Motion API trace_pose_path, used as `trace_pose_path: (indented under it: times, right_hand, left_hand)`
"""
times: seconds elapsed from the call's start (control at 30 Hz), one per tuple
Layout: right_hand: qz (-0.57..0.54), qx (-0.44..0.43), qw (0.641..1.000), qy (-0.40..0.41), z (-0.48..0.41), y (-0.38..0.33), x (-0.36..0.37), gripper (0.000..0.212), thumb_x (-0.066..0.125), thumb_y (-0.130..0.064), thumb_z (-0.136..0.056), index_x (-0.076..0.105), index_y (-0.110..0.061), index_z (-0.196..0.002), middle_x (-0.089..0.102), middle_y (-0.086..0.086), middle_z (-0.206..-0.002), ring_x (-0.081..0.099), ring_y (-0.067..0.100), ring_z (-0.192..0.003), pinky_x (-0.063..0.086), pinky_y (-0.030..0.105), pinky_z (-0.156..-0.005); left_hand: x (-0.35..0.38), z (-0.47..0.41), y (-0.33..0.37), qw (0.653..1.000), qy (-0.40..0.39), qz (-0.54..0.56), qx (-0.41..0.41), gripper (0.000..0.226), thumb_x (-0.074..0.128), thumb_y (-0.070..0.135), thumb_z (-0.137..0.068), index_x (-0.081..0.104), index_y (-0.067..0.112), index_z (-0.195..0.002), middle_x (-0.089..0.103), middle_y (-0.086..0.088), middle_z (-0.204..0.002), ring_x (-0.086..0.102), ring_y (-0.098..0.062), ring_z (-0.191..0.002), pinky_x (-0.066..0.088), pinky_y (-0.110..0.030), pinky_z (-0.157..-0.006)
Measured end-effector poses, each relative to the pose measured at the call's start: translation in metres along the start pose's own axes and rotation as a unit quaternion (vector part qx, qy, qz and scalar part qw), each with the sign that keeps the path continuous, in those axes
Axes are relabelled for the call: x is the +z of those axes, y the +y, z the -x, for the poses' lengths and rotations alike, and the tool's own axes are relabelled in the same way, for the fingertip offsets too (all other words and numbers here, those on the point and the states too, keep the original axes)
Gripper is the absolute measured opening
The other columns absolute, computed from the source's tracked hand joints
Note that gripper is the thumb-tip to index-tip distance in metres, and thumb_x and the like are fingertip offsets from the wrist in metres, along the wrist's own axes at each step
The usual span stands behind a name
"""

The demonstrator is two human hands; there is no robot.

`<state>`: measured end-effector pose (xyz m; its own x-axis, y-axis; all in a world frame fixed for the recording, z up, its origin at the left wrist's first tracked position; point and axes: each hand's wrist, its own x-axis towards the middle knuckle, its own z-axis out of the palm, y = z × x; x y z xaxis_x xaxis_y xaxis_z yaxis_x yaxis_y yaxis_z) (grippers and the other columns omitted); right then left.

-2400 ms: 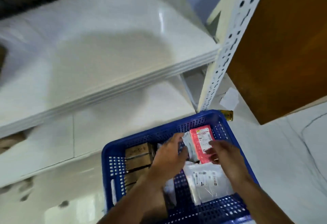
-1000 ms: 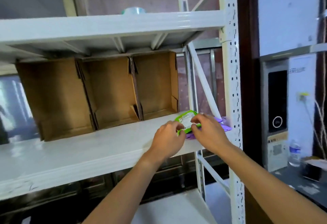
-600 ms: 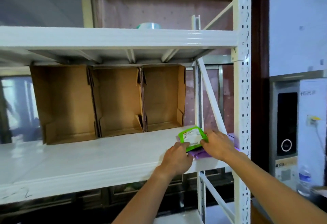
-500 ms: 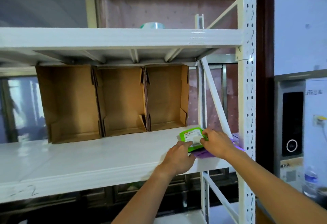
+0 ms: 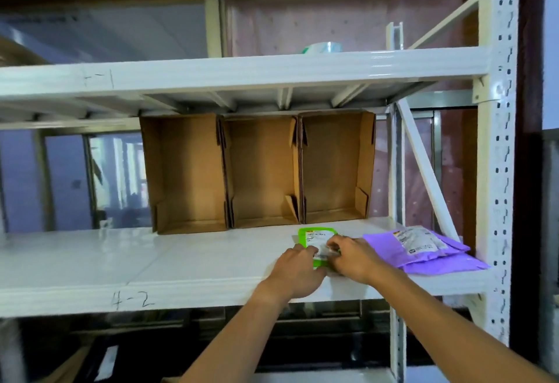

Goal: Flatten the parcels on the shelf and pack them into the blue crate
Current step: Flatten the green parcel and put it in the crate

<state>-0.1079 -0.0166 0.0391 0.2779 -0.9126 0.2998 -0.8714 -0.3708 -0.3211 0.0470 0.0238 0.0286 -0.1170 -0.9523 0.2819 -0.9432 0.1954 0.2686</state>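
Both hands press the green parcel flat near the shelf front edge: left hand and right hand fingers spread on it. It could slide off the edge. The purple parcels wait to the right.

The white shelf bears three open cardboard boxes, a green parcel and purple parcels.
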Motion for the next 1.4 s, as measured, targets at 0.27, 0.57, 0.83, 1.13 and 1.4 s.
trace_pose_path:
  times: [0.27, 0.57, 0.83, 1.13, 1.4]
  right_hand:
    - [-0.076, -0.072, 0.994, -0.019, -0.008, -0.066, 0.034, 0.036, 0.066, -0.037, -0.090, 0.060, -0.027, -0.124, 0.062, -0.003, -0.125, 0.057, 0.016, -0.107, 0.048, 0.031, -0.085]
    - [-0.031, -0.090, 0.995, -0.029, -0.034, -0.100, 0.045, 0.026, 0.041, -0.027, -0.102, 0.060, -0.022, -0.120, 0.052, 0.000, -0.127, 0.054, 0.020, -0.111, 0.046, 0.039, -0.096]
    - [-0.082, -0.083, 0.990, -0.077, -0.065, -0.129, 0.063, 0.043, 0.028, -0.027, -0.107, 0.043, -0.018, -0.147, 0.039, 0.004, -0.154, 0.040, 0.023, -0.137, 0.031, 0.035, -0.113]
    - [-0.044, -0.071, 0.982, -0.172, -0.079, -0.126, 0.069, 0.064, 0.013, -0.063, -0.101, 0.019, -0.034, -0.158, 0.011, -0.008, -0.166, 0.007, 0.014, -0.153, 0.004, 0.038, -0.124]
    - [-0.089, -0.052, 0.987, -0.120, -0.074, -0.121, 0.074, 0.067, 0.015, -0.067, -0.099, 0.034, -0.032, -0.153, 0.030, -0.003, -0.162, 0.025, 0.019, -0.149, 0.018, 0.039, -0.119]
  left_hand:
    - [-0.030, 0.019, -0.069, 0.995, 0.077, -0.005, -0.066, 0.046, 0.044, 0.044, -0.102, 0.056, 0.014, -0.135, 0.048, -0.011, -0.140, 0.044, -0.029, -0.131, 0.037, -0.040, -0.111]
    - [-0.028, 0.023, -0.112, 0.996, -0.016, -0.067, -0.048, 0.055, 0.020, 0.040, -0.107, 0.016, 0.024, -0.159, 0.012, -0.001, -0.168, 0.018, -0.022, -0.152, 0.021, -0.044, -0.121]
    - [-0.036, 0.023, -0.109, 0.995, -0.061, -0.063, -0.041, 0.060, 0.022, 0.042, -0.103, 0.009, 0.028, -0.160, 0.014, 0.003, -0.167, 0.027, -0.026, -0.148, 0.025, -0.046, -0.118]
    - [-0.028, 0.010, -0.119, 0.994, -0.085, -0.050, -0.047, 0.066, 0.019, 0.049, -0.100, 0.002, 0.028, -0.160, 0.009, 0.003, -0.168, 0.011, -0.018, -0.153, 0.015, -0.047, -0.121]
    - [-0.037, 0.016, -0.107, 0.994, -0.066, 0.025, -0.081, 0.058, 0.028, 0.035, -0.104, 0.018, 0.023, -0.159, 0.029, -0.006, -0.162, 0.037, -0.031, -0.142, 0.031, -0.046, -0.114]
